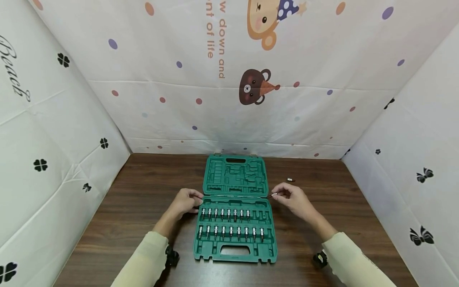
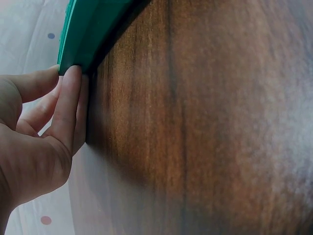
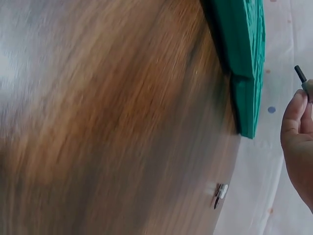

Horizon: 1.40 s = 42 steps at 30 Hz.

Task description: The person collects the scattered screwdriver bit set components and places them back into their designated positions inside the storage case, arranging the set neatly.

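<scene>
A green socket case (image 1: 234,255) lies open on the table, its lid folded back toward the far wall. Two rows of silver bit sockets (image 1: 231,231) with dark tips sit in the near half. At the case's left side my left hand (image 1: 185,202) grips the edge near the hinge, thumb and fingers (image 2: 68,105) on the green plastic. My right hand (image 1: 295,201) is just right of the hinge and pinches a bit socket (image 1: 274,194) above the table. Its dark shaft (image 3: 300,73) points away from the fingertips in the right wrist view; the fingers partly hide its body.
Another bit socket (image 1: 290,179) lies loose on the brown wooden table (image 1: 154,171), beyond my right hand. The lid (image 1: 236,191) has moulded recesses. White printed cloth (image 1: 215,111) walls the table at the back and on both sides.
</scene>
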Each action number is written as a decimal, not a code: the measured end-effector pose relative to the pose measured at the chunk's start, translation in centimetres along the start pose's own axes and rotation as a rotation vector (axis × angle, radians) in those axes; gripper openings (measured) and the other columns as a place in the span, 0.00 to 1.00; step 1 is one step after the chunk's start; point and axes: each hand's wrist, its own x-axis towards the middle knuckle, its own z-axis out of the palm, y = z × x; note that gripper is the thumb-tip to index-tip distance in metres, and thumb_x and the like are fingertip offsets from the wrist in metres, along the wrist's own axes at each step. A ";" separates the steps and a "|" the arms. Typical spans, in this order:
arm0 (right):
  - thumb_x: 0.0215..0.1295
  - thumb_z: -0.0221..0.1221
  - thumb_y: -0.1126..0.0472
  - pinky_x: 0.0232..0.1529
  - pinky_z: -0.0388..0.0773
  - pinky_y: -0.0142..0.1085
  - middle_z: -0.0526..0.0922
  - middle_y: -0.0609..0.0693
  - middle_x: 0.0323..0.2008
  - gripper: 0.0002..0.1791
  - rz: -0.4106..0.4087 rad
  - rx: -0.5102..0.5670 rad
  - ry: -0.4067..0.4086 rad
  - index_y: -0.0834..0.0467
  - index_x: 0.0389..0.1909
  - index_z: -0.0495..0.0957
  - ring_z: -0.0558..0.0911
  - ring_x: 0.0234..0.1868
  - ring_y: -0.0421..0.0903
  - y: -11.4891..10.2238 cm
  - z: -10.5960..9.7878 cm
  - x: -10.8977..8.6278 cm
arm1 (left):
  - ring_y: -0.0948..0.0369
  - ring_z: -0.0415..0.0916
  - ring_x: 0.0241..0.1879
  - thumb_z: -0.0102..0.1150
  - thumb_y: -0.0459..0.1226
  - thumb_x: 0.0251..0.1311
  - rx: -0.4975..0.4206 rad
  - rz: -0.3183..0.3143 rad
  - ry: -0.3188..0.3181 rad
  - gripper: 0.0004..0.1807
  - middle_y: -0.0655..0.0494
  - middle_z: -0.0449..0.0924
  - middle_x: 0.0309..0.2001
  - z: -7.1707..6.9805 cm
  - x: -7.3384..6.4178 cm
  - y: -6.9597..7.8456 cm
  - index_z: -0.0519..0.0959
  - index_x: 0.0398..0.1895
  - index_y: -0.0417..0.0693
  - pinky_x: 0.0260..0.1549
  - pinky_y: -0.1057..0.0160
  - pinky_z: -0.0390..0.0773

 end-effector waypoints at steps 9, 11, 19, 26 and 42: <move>0.70 0.65 0.65 0.38 0.82 0.31 0.86 0.53 0.43 0.08 -0.011 0.059 -0.064 0.60 0.48 0.83 0.82 0.40 0.41 -0.9 1.0 -0.2 | 0.55 0.82 0.40 0.58 0.26 0.70 -0.004 -0.005 -0.001 0.10 0.41 0.82 0.49 0.0 0.0 0.0 0.84 0.50 0.35 0.34 0.56 0.88; 0.71 0.65 0.64 0.39 0.83 0.31 0.86 0.52 0.43 0.09 -0.021 0.050 -0.092 0.61 0.49 0.84 0.82 0.40 0.39 -1.1 1.3 -0.3 | 0.55 0.82 0.40 0.58 0.26 0.70 -0.004 -0.005 0.000 0.10 0.42 0.82 0.49 0.0 0.0 0.0 0.84 0.50 0.35 0.34 0.56 0.88; 0.73 0.63 0.61 0.42 0.84 0.32 0.86 0.51 0.44 0.10 -0.020 0.011 -0.186 0.62 0.50 0.83 0.83 0.42 0.41 -1.6 2.2 -0.5 | 0.55 0.82 0.39 0.59 0.26 0.70 -0.002 -0.004 -0.002 0.10 0.41 0.82 0.49 0.0 0.0 0.1 0.84 0.50 0.35 0.33 0.57 0.88; 0.71 0.65 0.62 0.42 0.85 0.32 0.86 0.50 0.43 0.07 -0.019 0.018 -0.238 0.59 0.46 0.83 0.85 0.43 0.42 -1.9 3.1 -0.4 | 0.55 0.83 0.40 0.59 0.26 0.70 -0.006 -0.006 -0.005 0.10 0.42 0.83 0.47 0.0 0.1 0.1 0.84 0.50 0.35 0.33 0.57 0.88; 0.69 0.66 0.66 0.40 0.85 0.29 0.87 0.46 0.39 0.04 -0.085 -0.167 -0.323 0.58 0.43 0.84 0.85 0.39 0.36 -2.7 4.5 0.1 | 0.56 0.82 0.38 0.59 0.26 0.69 -0.006 -0.005 -0.005 0.11 0.43 0.83 0.45 -0.1 0.2 0.1 0.84 0.51 0.35 0.33 0.57 0.88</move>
